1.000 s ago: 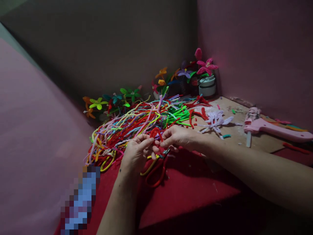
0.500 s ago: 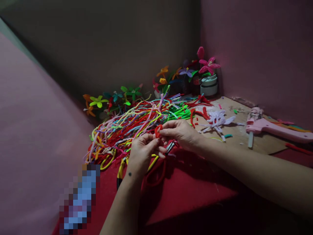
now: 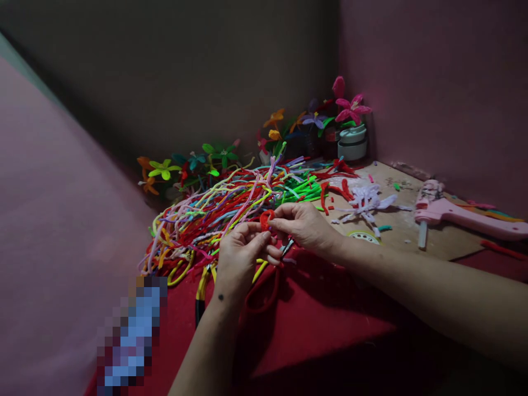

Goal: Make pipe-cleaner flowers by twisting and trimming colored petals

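Observation:
Between my fingertips is a small looped red pipe cleaner (image 3: 266, 219). My left hand (image 3: 243, 250) pinches it from below and the left, thumb against the fingers. From the right, my right hand (image 3: 303, 225) grips its upper side between thumb and forefinger. Partly hidden behind my fingers, a metal-tipped tool (image 3: 287, 247) lies on the red cloth (image 3: 325, 308). A dark red loop (image 3: 264, 302) rests just below my hands. Left of my left wrist are pliers with yellow and black handles (image 3: 201, 291), partly covered by my arm.
A large heap of coloured pipe cleaners (image 3: 223, 203) spreads behind my hands. Pipe-cleaner flowers (image 3: 352, 109) stand along the back. On the brown board (image 3: 437, 242) at right lie a white pipe-cleaner piece (image 3: 367, 201), red scraps and a pink glue gun (image 3: 462, 217).
Both hands keep their pinch on the red pipe cleaner, with only slight finger movement. The view has shifted a little, and a pale round disc with holes now shows beside my right wrist.

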`<state>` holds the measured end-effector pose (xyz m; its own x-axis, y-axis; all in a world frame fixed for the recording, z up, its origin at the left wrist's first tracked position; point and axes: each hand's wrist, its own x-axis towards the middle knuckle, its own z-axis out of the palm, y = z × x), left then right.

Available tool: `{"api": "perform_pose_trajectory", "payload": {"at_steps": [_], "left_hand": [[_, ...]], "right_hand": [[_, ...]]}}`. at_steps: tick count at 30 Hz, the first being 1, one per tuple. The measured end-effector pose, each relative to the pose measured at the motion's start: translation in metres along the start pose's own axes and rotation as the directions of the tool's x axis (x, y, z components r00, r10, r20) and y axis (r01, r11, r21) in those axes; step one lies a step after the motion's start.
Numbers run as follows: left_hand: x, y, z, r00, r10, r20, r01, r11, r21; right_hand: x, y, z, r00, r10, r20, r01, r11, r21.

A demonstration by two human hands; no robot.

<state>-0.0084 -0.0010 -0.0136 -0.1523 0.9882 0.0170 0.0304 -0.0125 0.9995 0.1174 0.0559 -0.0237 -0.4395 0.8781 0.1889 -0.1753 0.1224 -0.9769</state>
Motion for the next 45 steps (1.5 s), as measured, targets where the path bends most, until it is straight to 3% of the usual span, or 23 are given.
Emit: {"api": "perform_pose_trajectory", "payload": {"at_steps": [5, 14, 20, 25, 29, 36, 40, 45], "left_hand": [[0.0, -0.002, 0.002, 0.999, 0.045, -0.001, -0.045, 0.999, 0.001], [0.002, -0.007, 0.004, 1.0, 0.004, 0.018, -0.003, 1.0, -0.01], [0.002, -0.01, 0.008, 0.999, 0.05, 0.0, -0.05, 0.999, -0.001], [0.001, -0.006, 0.006, 0.994, 0.102, -0.03, -0.101, 0.994, 0.036], [0.002, -0.003, 0.005, 0.997, 0.074, 0.023, -0.075, 0.994, 0.081], [0.005, -0.004, -0.002, 0.995, -0.029, 0.095, 0.02, 0.995, 0.094], [0.006, -0.003, -0.008, 0.988, -0.062, 0.138, 0.036, 0.983, 0.182], [0.008, -0.002, -0.016, 0.973, -0.102, 0.206, 0.041, 0.958, 0.283]], "right_hand": [[-0.001, -0.002, 0.0, 0.997, 0.069, 0.04, -0.071, 0.997, 0.032], [0.002, 0.0, -0.005, 0.986, 0.15, 0.074, -0.15, 0.989, -0.008], [-0.001, 0.0, -0.004, 0.999, 0.008, -0.043, -0.015, 0.987, -0.159], [0.004, 0.0, -0.006, 0.968, 0.192, 0.163, -0.22, 0.96, 0.175], [0.009, 0.007, -0.009, 0.961, 0.195, 0.196, -0.263, 0.865, 0.428], [0.011, 0.016, -0.008, 0.956, 0.236, 0.175, -0.291, 0.839, 0.46], [0.009, 0.013, -0.006, 0.935, 0.271, 0.23, -0.35, 0.818, 0.457], [0.009, 0.01, -0.005, 0.934, 0.293, 0.205, -0.358, 0.788, 0.501]]}}
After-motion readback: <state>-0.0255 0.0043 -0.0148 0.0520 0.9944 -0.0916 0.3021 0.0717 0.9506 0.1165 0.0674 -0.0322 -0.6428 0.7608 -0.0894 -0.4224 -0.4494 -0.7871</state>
